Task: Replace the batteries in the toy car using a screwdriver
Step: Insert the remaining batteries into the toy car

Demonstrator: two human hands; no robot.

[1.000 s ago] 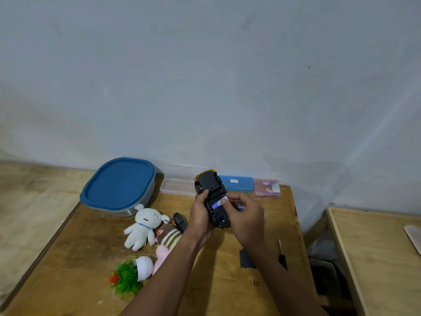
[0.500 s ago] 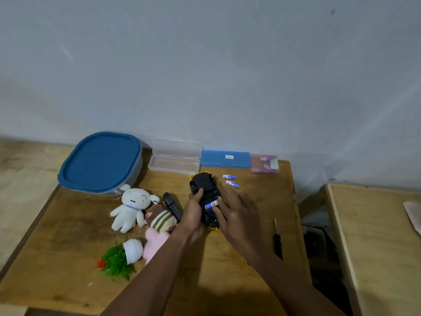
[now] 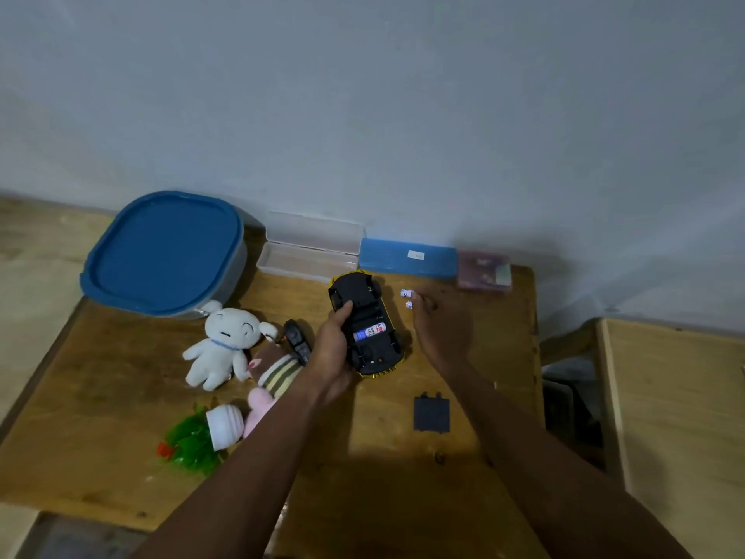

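Toy car [image 3: 365, 324] upturned mid-table, left hand [image 3: 331, 349] gripping, batteries [image 3: 407, 298] near far edge

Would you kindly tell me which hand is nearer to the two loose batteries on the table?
The right hand: its fingertips reach the loose batteries. The left hand grips the toy car, further left.

Both forearms bare, no sleeves; left hand [image 3: 332, 349], right hand [image 3: 441, 330] ungloved.
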